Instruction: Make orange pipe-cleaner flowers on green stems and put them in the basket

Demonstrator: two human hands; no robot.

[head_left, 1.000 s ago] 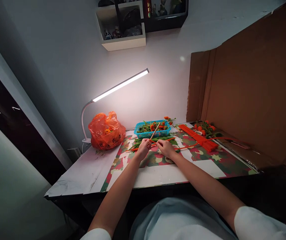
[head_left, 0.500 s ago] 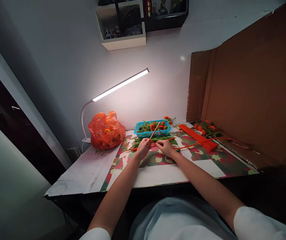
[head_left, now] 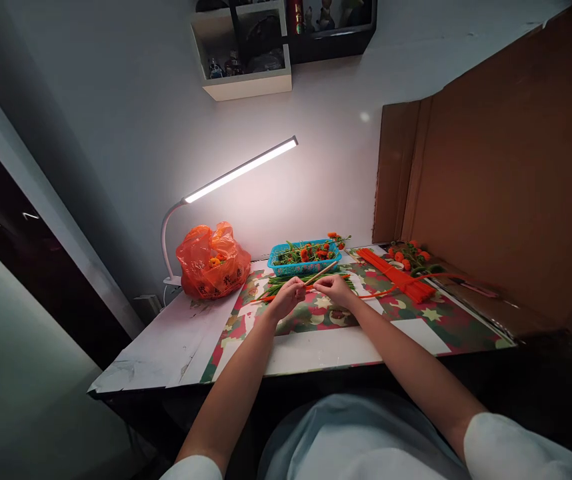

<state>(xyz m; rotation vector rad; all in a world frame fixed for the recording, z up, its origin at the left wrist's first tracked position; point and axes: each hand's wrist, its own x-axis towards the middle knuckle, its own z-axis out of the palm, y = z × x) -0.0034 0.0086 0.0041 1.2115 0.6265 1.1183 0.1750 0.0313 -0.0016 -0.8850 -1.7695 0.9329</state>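
Observation:
My left hand (head_left: pixel 289 297) is closed around a thin wooden stick (head_left: pixel 322 272), which slants up to the right. Close beside it, my right hand (head_left: pixel 336 291) pinches an orange pipe cleaner (head_left: pixel 379 293) near the stick; fingers partly hide where the two meet. Its tail seems to run rightward across the table. Under and behind both hands lies a bunch of green stems (head_left: pixel 277 285). A blue basket (head_left: pixel 302 269) just beyond holds orange flowers (head_left: pixel 323 255) with green stems.
A bundle of orange pipe cleaners (head_left: pixel 396 275) lies to the right, with more orange flowers (head_left: pixel 400 256) behind it. An orange plastic bag (head_left: pixel 213 267) stands left, by a lit lamp (head_left: pixel 241 170). Cardboard (head_left: pixel 506 167) walls the right side. The table's front edge (head_left: pixel 311 371) is near me.
The stick has tipped lower, its free end swinging right and down. My right hand has shifted slightly right, and my left hand has barely moved.

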